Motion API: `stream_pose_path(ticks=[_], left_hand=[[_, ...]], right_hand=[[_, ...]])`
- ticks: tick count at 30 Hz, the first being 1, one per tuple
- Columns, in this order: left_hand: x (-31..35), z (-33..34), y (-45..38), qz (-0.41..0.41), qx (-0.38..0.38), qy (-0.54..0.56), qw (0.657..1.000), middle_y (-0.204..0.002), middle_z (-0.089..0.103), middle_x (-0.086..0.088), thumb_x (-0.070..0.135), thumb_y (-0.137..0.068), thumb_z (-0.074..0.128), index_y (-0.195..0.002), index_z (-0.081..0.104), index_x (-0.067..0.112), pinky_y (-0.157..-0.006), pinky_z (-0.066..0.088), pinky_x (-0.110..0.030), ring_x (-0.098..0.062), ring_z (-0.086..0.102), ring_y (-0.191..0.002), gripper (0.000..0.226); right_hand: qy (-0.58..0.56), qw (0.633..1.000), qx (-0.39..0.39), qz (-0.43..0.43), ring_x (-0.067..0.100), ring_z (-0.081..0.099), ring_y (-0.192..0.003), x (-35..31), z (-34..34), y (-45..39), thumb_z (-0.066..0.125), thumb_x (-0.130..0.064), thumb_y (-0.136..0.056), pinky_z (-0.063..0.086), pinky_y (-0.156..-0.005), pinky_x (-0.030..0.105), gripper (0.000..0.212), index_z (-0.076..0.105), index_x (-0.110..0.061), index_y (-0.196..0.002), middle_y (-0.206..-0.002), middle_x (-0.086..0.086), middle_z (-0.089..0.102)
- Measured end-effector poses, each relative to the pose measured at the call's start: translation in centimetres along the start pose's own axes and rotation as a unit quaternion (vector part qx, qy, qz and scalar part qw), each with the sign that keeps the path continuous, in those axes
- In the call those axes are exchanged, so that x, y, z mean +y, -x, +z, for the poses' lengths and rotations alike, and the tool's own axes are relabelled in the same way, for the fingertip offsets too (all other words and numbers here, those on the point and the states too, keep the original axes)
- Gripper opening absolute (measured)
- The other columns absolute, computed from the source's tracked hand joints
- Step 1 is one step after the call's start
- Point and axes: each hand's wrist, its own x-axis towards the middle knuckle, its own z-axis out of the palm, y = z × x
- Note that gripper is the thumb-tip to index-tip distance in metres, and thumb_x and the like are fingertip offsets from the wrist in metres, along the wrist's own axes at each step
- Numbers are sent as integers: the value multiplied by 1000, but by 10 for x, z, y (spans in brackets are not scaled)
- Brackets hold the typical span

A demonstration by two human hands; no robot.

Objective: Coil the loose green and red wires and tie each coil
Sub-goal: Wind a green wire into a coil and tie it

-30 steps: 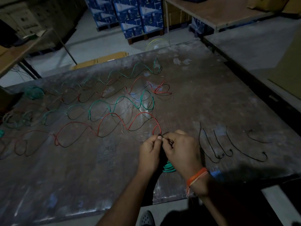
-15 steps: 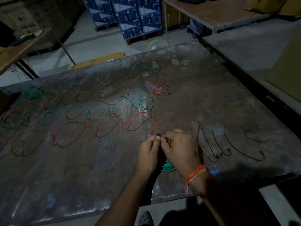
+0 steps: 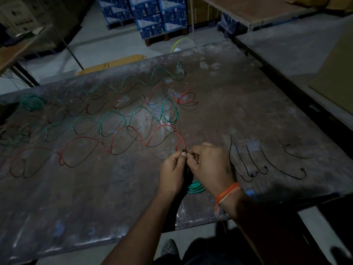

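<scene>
Head view has you right in the middle of tying off one coil, so you're early in the job I'd say. Your left hand (image 3: 172, 170) and right hand (image 3: 209, 165) are bunched together at the near edge of the table (image 3: 248, 115), fingers of both curled and pinching a thin black tie (image 3: 185, 150) where they meet, and a finished-looking green coil (image 3: 195, 188) peeks out just below them, mostly hidden by your wrists. What's left looks like plenty: a long red wire (image 3: 122, 138) snakes away to the left from right by your hands, a green wire (image 3: 122, 119) runs beside it further back, and another red and green pair sits beyond that, all loose and wavy. A bundled green heap (image 3: 31, 102) sits at the far left, can't tell if it's tied. To your right, spare black ties (image 3: 254, 165) lie well apart from the wires, thin with hooked ends. The wires look springy, plastic-coated, holding their old loop shape. The tabletop is scuffed, dull metal with shiny patches.
</scene>
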Motion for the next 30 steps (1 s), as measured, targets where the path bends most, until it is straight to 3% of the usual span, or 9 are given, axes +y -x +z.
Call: stream_pose_path(ticks=[3,6,14,20,22,25,30], left_hand=[[-1,1,1,3,-2,1,1000,-64,58,-4,7,-105,45,-80,60,6,-56,37,-26,-15,48,-62,29],[-5,-2,0,15,-12,-14,1000,-71,55,-12,18,-101,50,-79,64,11,-63,35,-38,-22,44,-71,27],[-7,-4,-1,27,-20,-47,998,-67,49,-11,35,-93,55,-74,60,13,-61,31,-43,-22,39,-69,29],[-3,-2,3,13,-36,-28,999,-80,69,-12,21,-102,51,-89,75,13,-71,43,-35,-22,56,-79,29],[-5,-2,1,-5,-26,-22,999,-87,72,-20,21,-103,51,-94,73,7,-74,47,-34,-23,62,-83,28],[-11,-8,-5,3,-13,-63,998,-95,62,-40,40,-96,56,-97,66,0,-72,42,-45,-28,56,-82,42],[-14,-11,-3,33,-39,-94,994,-93,65,-35,38,-98,55,-96,65,1,-73,43,-45,-24,57,-83,37]], right_hand=[[9,1000,-14,-6,32,63,-70,-1,-5,-1,58,-36,-87,49,-60,37,25,72,-17,-83,-80,9,62],[16,999,-18,-22,34,63,-74,-4,-9,-1,65,-27,-88,45,-62,35,15,72,-14,-83,-83,12,63],[31,999,-14,-26,30,63,-85,-3,-10,-6,63,-28,-91,45,-70,34,17,73,-14,-88,-91,10,63],[-61,998,0,8,23,69,-88,-2,-10,-5,68,-32,-86,55,-76,33,19,77,-21,-99,-92,3,74],[-103,994,14,33,14,69,-79,-1,-15,-1,71,-30,-83,56,-71,30,15,75,-22,-95,-81,-5,73],[-125,991,25,41,8,62,-66,3,-19,3,71,-25,-82,54,-64,28,5,73,-20,-82,-70,-8,66],[-125,992,7,25,9,63,-68,8,-5,2,70,-27,-79,56,-67,35,6,73,-22,-80,-76,-6,65]])
